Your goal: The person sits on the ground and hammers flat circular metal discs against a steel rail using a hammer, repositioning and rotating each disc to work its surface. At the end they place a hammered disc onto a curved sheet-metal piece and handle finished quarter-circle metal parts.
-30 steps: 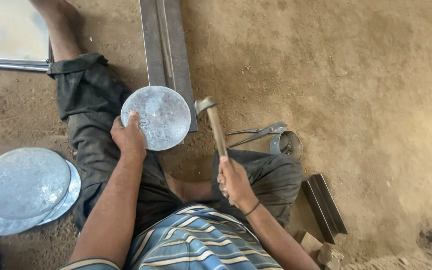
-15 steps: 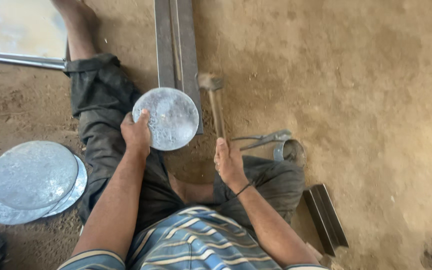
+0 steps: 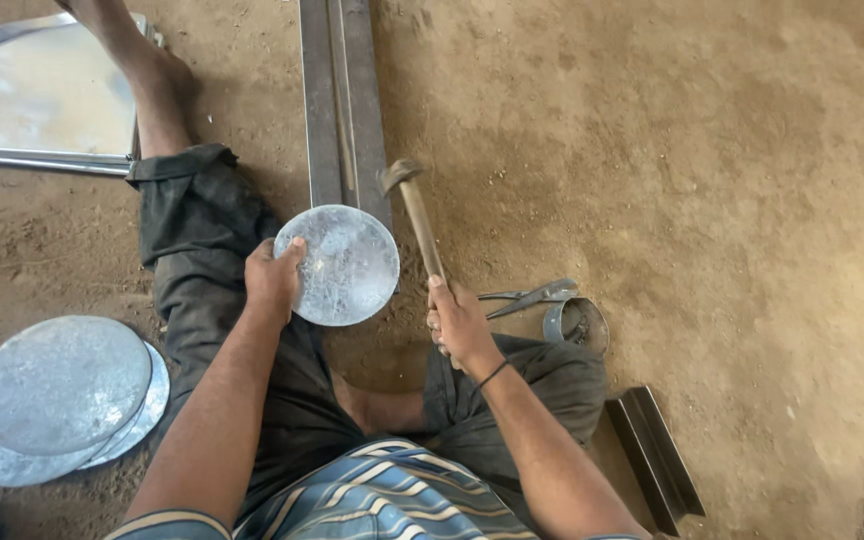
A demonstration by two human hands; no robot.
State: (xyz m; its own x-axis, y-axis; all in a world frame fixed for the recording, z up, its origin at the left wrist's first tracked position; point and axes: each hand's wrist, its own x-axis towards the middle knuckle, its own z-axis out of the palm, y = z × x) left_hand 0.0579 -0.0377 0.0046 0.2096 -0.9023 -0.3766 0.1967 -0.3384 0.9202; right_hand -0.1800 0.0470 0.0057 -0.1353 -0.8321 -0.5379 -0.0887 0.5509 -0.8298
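Gripping a metal disc (image 3: 350, 266), left hand (image 3: 272, 280); right hand (image 3: 460, 325) clenching hammer (image 3: 418, 222), fingertips hidden.

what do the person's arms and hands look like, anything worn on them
Both arms are bare to the hands, with no gloves. The left hand wears nothing visible. The right hand has a thin dark band at the wrist. A striped shirt shows below.

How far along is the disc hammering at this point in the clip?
Done, it seems: a stack of metal discs lies on the dirt by the left knee. In hand: the left hand holds one round disc on the end of the steel bar, and the right hand grips a hammer with its head beside the bar. Whether more blanks remain cannot be told.
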